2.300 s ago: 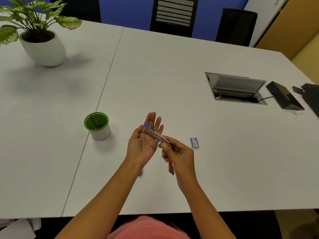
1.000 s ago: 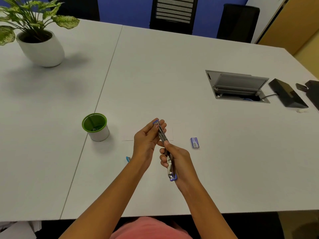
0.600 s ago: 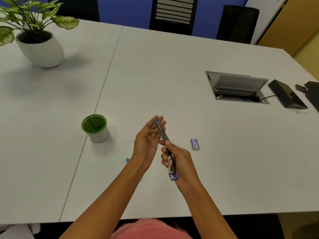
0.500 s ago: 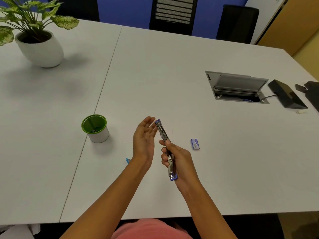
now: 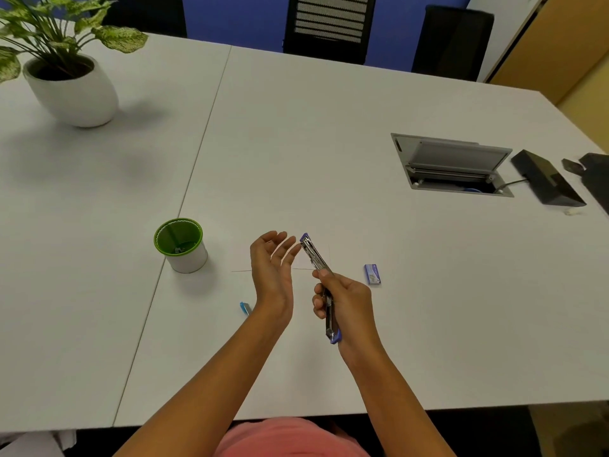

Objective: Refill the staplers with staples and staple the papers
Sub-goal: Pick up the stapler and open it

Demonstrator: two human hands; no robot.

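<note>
My right hand (image 5: pixel 346 300) grips a blue and silver stapler (image 5: pixel 315 257) swung fully open, one metal arm pointing up and away, the other end (image 5: pixel 333 334) sticking out below my fist. My left hand (image 5: pixel 272 270) hovers just left of the stapler's upper tip, palm turned toward it, fingers relaxed and holding nothing. A small purple staple box (image 5: pixel 372 274) lies on the table right of my hands. A white sheet of paper (image 5: pixel 303 262) lies flat under my hands, its edges barely visible. A small blue item (image 5: pixel 245 308) lies left of my left wrist.
A green-rimmed white cup (image 5: pixel 181 245) stands left of my hands. A potted plant (image 5: pixel 66 74) sits at the far left. An open cable hatch (image 5: pixel 451 166) and a black device (image 5: pixel 547 183) are at the right. Chairs stand behind the table's far edge.
My left hand has let go of the stapler's upper tip and drawn slightly to the left, open. My right hand keeps holding the opened stapler in the same place.
</note>
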